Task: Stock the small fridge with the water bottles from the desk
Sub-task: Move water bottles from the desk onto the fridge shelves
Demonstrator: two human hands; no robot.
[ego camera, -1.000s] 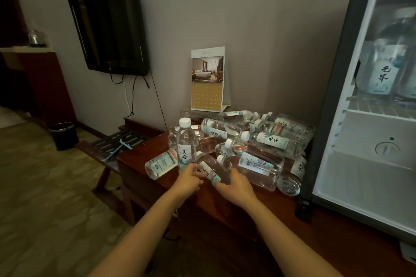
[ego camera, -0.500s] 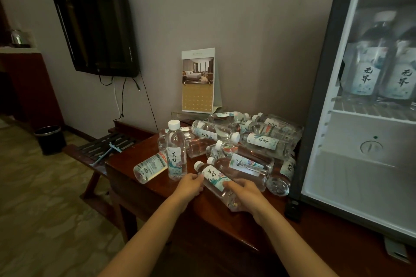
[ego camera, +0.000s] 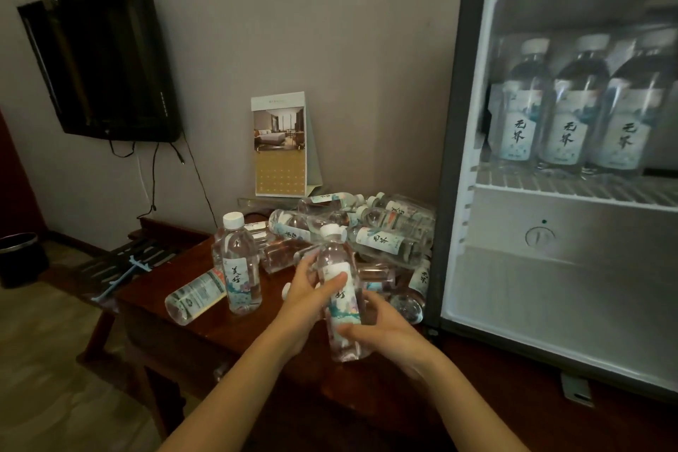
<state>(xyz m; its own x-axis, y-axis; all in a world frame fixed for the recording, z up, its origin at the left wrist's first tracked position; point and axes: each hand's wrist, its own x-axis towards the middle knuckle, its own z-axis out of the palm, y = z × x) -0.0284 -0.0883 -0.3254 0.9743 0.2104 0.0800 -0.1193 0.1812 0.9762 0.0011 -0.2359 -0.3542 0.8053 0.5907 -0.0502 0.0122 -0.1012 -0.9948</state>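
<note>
Centrally, both hands grip one upright water bottle [ego camera: 339, 290]: left hand [ego camera: 306, 295] fingers curled around its label, right hand [ego camera: 381, 328] fingers closed around its base, above the desk [ego camera: 234, 338], left of the fridge [ego camera: 455, 158].

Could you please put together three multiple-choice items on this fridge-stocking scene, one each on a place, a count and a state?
1. Where does the calendar stand?
A. inside the fridge
B. on the desk against the wall, behind the bottle pile
C. on the floor

2. How many bottles show on the upper fridge shelf?
A. one
B. three
C. six

3. How is the held bottle held?
A. roughly upright in both hands
B. lying flat under one palm
C. upside down by its cap

Answers:
1 B, it stands behind the pile.
2 B, three labelled bottles stand side by side.
3 A, the left hand and right hand both grip it, cap up.
</note>
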